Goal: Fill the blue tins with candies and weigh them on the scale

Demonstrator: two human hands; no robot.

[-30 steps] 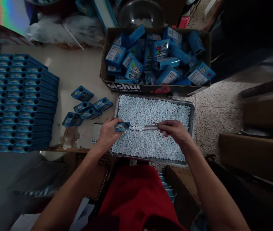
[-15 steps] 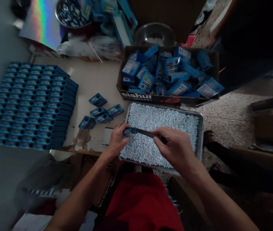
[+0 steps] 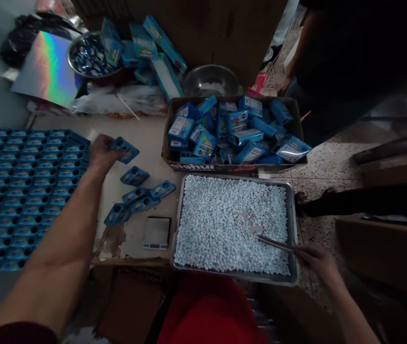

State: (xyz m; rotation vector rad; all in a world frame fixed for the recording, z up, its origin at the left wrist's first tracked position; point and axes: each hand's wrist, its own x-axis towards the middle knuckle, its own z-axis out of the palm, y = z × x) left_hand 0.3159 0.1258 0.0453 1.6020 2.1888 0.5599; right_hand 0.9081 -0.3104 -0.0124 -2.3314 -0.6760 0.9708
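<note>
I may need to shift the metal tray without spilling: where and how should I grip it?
Probably by the rims of both short ends, coming from the near side. The metal tray is long, shallow and spread with loose pale pellets, so opposite grips should keep it level; the cardboard box crowds its far side.

Hands part: packet and scoop no longer meet.
The left hand (image 3: 102,152) is now left of centre in the frame, holding a blue packet (image 3: 126,150) away from the tray (image 3: 292,224); the right hand (image 3: 316,260) moves to the lower right, lowering the scoop (image 3: 277,243) to the pellets (image 3: 221,220). The scale (image 3: 156,231) shows uncovered.
</note>
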